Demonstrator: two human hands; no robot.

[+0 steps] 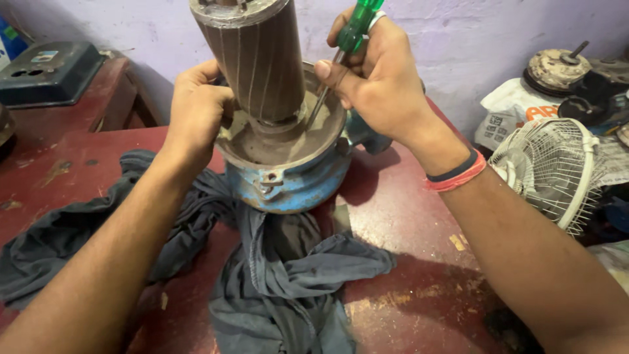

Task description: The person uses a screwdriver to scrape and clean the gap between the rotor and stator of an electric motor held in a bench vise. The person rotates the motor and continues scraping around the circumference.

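Head view, right hand (pixel 380 82) gripping green screwdriver (pixel 347 49), left hand (pixel 196 115) clasping blue housing (pixel 288 187), white printed bag (pixel 517 111) far right.

Two bare forearms entered from the near edge, one from the near left corner and one from the near right, each ending in an ungloved hand. No sleeves showed on either arm; both were uncovered from wrist to the frame's edge. The left hand (pixel 196 108) wore nothing on its wrist or on the fingers that showed. The right hand (pixel 380 78) wore a pale, silvery ring (pixel 376 19) on one finger near the top of the frame. Around the right wrist sat two bands touching each other: a dark band (pixel 453 170) nearer the hand and a thicker red-orange band (pixel 458 179) just behind it.
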